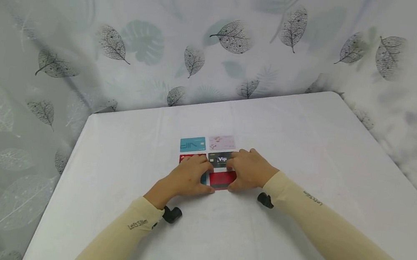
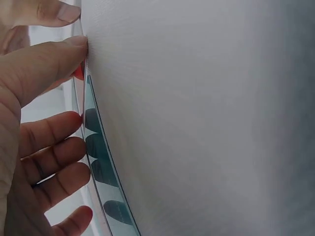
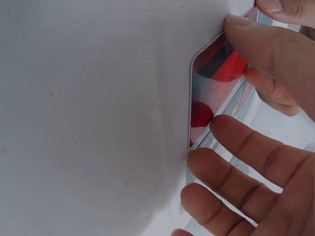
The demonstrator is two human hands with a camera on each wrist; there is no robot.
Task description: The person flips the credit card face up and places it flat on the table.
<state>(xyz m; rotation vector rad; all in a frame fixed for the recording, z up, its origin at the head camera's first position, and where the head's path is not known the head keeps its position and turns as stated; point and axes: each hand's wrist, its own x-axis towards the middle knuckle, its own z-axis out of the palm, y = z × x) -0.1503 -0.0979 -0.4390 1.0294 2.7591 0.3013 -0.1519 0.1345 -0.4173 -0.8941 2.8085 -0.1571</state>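
Several cards lie flat in a two-column block on the white table. On top are a blue card and a pink floral card. Below them are a red card, partly under fingers, and a black Vip card. The bottom row has a teal card, mostly hidden by my left hand, and a red card with a grey stripe. My left thumb rests at that red card's lower edge, its fingers spread over the left column. My right hand touches the right column, thumb at the red card's lower right corner.
The white table extends around the cards on all sides. A leaf-patterned cloth hangs behind and along the sides. Small black wrist cameras, left and right, sit under my wrists.
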